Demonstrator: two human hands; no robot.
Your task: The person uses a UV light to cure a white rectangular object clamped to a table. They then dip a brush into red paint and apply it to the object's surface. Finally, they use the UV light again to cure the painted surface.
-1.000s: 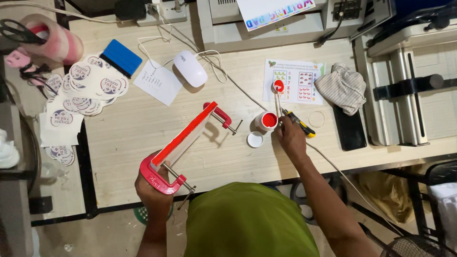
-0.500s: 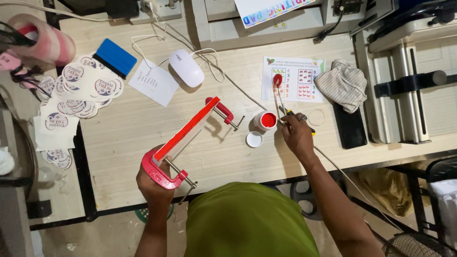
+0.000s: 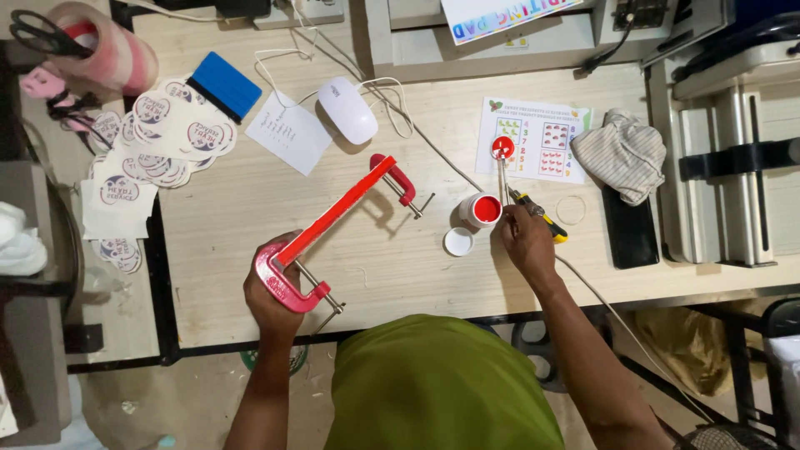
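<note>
The left hand (image 3: 271, 292) is gripping the lower end of a big red clamp (image 3: 333, 229), fingers closed around its frame, while the clamp is lying slantwise on the wooden table (image 3: 250, 208). The right hand (image 3: 525, 237) is holding a thin stick (image 3: 502, 171) with a red-coated tip, fingers pinched together on it, just beside a small pot of red paint (image 3: 481, 209) and its white lid (image 3: 458, 242). A printed sheet (image 3: 542, 142) and a cloth (image 3: 621, 154) are lying further back.

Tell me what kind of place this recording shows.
Probably a small print or craft workshop: round printed stickers beside a blue squeegee, a red clamp in the left hand, and an open pot of red paint.
</note>
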